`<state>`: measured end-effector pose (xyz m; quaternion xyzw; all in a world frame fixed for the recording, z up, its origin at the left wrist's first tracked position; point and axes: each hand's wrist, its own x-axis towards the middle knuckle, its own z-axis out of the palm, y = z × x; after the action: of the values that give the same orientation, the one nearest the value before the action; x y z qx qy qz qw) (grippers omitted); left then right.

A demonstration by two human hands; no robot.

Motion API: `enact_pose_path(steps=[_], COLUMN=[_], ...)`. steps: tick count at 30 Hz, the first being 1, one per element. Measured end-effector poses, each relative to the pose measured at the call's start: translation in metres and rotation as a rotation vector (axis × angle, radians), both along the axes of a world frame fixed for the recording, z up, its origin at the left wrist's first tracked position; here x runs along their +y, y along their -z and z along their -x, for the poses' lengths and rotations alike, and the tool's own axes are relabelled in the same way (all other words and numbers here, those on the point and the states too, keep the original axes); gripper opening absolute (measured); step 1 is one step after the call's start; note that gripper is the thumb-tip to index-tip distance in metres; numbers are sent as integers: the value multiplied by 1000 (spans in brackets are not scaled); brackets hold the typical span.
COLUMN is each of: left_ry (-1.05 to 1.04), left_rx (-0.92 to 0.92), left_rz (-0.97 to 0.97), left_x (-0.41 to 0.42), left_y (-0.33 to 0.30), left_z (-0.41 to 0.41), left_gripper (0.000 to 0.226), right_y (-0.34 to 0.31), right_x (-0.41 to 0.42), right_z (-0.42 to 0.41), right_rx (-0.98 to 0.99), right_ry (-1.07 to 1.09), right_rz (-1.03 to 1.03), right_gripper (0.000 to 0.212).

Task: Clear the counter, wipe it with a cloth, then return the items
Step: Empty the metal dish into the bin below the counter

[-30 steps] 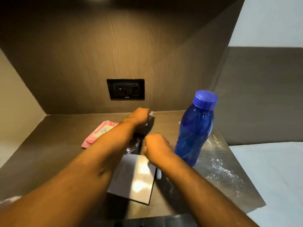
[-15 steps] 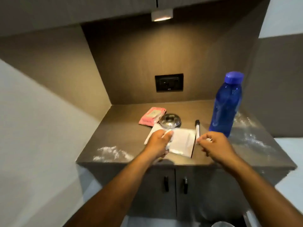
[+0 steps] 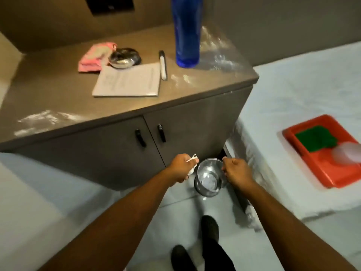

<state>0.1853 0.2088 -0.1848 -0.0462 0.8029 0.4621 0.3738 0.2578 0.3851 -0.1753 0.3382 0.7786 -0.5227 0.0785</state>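
Both hands were held low over a small bin (image 3: 208, 178) on the floor, between them. The left hand (image 3: 180, 169) was closed on crumpled white scraps (image 3: 192, 159); the right hand (image 3: 235, 171) was fisted, its content not visible. The counter (image 3: 58, 89) lay far above, with items left on it. Half a second earlier both hands were at the counter edge.

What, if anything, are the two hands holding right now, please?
The left hand is closed around crumpled white scraps. The right hand is fisted; its contents cannot be told.

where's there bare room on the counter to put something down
Free: the counter left of the notepad, short of the powder at its front-left corner. Crowded: pink packet, steel dish, pen, blue bottle.
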Motion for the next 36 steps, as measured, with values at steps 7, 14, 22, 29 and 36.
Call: enact_pose_path(steps=[7,14,22,29,36], left_ry=[91,68,42,-113,299], left_rx=[-143,-177,-405,-291,62], left_rz=[121,148,111,78,279], left_x=[74,130,135,113,61], left_y=[176,348,400,340,178], left_z=[19,45,60,46,24], left_gripper=[26,17,43,43,57], right_y=[181,357,405,351,185], right_x=[38,65,80,79,53], right_z=[24,56,65,50,25], right_rx=[-175,-280,-291,-311,-227], right_ry=[219,106,15,72,6], right_rz=[229,259,360,256,204], right_gripper=[41,43,72,83,81])
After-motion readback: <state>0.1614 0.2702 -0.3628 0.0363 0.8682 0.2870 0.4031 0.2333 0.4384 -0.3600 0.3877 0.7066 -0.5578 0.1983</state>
